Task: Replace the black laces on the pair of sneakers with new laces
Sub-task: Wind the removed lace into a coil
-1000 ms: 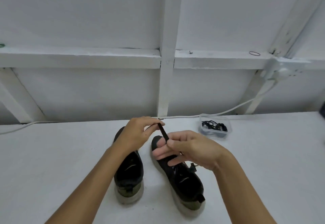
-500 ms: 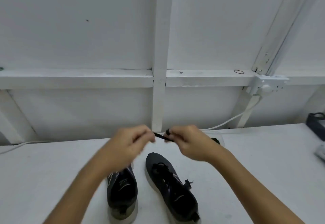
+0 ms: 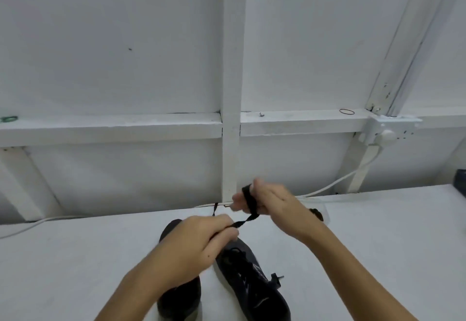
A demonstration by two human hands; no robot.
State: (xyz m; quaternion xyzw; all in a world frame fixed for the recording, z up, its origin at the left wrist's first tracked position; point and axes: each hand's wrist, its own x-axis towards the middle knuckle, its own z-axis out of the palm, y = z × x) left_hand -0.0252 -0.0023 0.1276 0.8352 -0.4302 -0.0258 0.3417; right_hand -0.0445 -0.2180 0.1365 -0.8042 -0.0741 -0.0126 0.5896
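Observation:
Two black sneakers stand side by side on the white table: the left sneaker (image 3: 180,300) is mostly hidden under my left forearm, and the right sneaker (image 3: 249,280) lies toe away from me. A flat black lace (image 3: 248,203) is wound around the fingers of my right hand (image 3: 272,203), held above the shoes. My left hand (image 3: 201,240) pinches the same lace lower down, and a short lace end sticks up behind it. The strip between my hands is twisted and taut.
A clear plastic container (image 3: 320,211) with dark laces sits behind my right wrist, largely hidden. A white cable (image 3: 338,182) runs from a wall socket (image 3: 385,131) along the table's back edge. A dark object (image 3: 460,182) shows at the far right edge.
The camera has tilted up. My right hand has wrapped the lace around its fingers, while my left hand dropped lower and keeps its pinch.

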